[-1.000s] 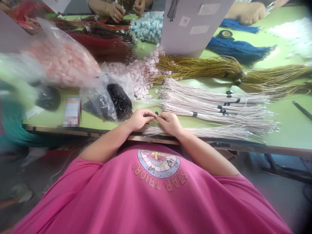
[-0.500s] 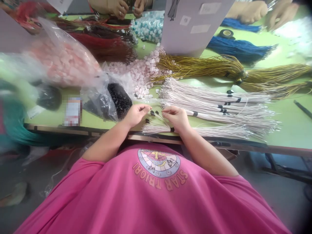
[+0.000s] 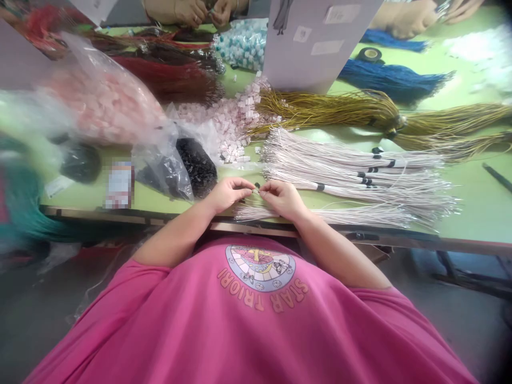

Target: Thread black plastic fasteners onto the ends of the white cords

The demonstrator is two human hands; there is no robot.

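Note:
My left hand (image 3: 231,195) is closed in a pinch, fingertips almost meeting those of my right hand (image 3: 283,198). What the left fingertips hold is too small to make out. A small black connector (image 3: 256,185) shows right at the gap between both hands. My right thumb and forefinger pinch a thin white wire, mostly covered by the fingers. Under both hands, along the table's front edge, lies a bundle of white wires (image 3: 356,216). A larger stack of white wire bundles (image 3: 320,170) with black tape bands lies just beyond my right hand.
A clear bag of black connectors (image 3: 196,165) lies open left of my hands. Behind are loose pale pink connectors (image 3: 232,122) and yellow wires (image 3: 336,109). A pink-filled bag (image 3: 104,101) stands left. Across the table, co-workers' hands (image 3: 196,12) work beside a grey divider (image 3: 308,64).
My hands have come together; the right moved left and slightly down, and the left moved slightly down and right. The black connectors between them are now mostly covered.

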